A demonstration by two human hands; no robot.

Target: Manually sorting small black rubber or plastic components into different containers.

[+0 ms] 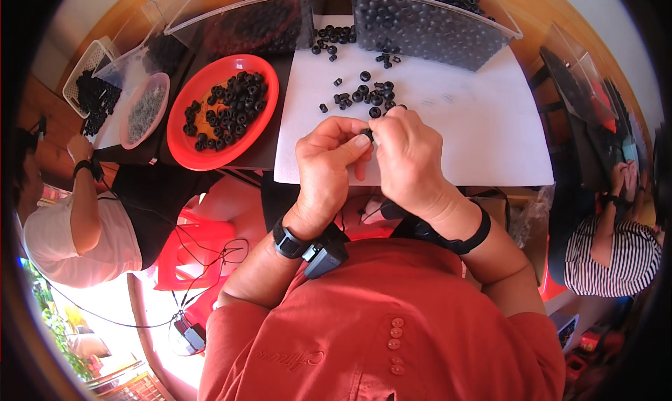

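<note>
My left hand [325,159] pinches a small black bead-like part [367,133] between thumb and forefinger above the near half of the white tabletop sheet [483,145]. Right beside it, my right hand [409,152] is closed, its fingertips meeting at the same part. Whatever those fingertips grip is hidden behind the knuckles. Just beyond both hands lies a loose group of black round parts [364,95], some showing a hole. A red plate [179,138] to the left carries many more of them.
Clear plastic bins of black parts, one on the left [241,26] and one on the right [434,33], line the back. Farther left are a pink dish [162,86] of small metal pieces and a white basket [73,79]. People work at both sides; cables hang at lower left.
</note>
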